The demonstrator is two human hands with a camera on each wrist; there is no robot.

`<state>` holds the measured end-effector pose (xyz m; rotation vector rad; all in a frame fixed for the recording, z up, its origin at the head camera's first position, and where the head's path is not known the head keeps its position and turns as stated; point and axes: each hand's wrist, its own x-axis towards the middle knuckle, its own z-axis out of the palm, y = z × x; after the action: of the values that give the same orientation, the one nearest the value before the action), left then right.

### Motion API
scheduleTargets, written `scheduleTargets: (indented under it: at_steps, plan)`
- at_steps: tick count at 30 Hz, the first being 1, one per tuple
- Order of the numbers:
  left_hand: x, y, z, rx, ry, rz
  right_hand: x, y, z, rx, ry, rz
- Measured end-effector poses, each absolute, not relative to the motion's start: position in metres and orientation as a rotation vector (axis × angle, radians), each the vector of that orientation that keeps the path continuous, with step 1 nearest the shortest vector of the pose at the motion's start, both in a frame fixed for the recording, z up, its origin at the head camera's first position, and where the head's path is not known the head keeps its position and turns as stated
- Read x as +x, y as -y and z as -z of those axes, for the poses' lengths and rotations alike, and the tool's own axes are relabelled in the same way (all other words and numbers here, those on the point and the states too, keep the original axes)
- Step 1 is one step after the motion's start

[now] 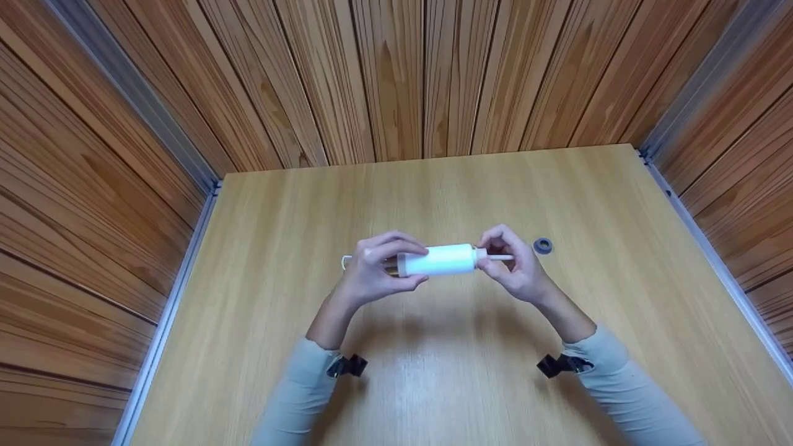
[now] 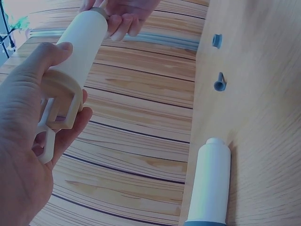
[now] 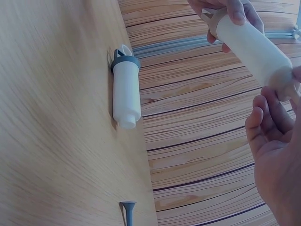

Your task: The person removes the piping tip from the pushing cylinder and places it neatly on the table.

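Between my two hands is a white cylinder (image 1: 443, 259), held nearly level above the table. A beige collar (image 2: 63, 84) and a white loop handle (image 2: 46, 153) show at its left end in the left wrist view. My left hand (image 1: 375, 272) grips it near that collar, thumb on one side and fingers on the other. At the other end sticks out a thin pale nozzle (image 1: 502, 257). My right hand (image 1: 520, 272) pinches the base of this nozzle with thumb and fingers. The fingers partly cover that joint.
A second white cylinder (image 3: 126, 94) with a blue-grey collar (image 3: 126, 61) is on the table (image 1: 279, 217), seen in both wrist views. A small grey ring (image 1: 549, 248) lies right of my right hand. A grey funnel-shaped nozzle (image 2: 219, 84) rests nearby. Wooden panel walls (image 1: 396, 80) enclose the table.
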<state>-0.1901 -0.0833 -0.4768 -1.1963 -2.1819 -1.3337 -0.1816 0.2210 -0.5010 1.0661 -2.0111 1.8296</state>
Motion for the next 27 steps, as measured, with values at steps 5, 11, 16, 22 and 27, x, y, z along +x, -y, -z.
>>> scheduleTargets:
  at_steps: [5,11,16,22,27]
  plan:
    - [-0.1900,0.0835,0.4778,-1.196,2.182,1.348,-0.1814,-0.2213,0.5016,1.084,1.994,-1.805]
    - [-0.1895,0.0835,0.4782,-1.187,2.190,1.360,-0.1812,-0.2236,0.5027,1.084,2.022,-1.798]
    - [-0.1888,0.0835,0.4788,-1.173,2.205,1.374,-0.1816,-0.2239,0.5026,1.088,2.028,-1.800]
    - [-0.1888,0.0833,0.4787,-1.173,2.211,1.398,-0.1832,-0.2220,0.5016,1.088,1.988,-1.815]
    - [-0.1903,0.0833,0.4781,-1.176,2.196,1.360,-0.1833,-0.2227,0.5019,1.104,1.964,-1.830]
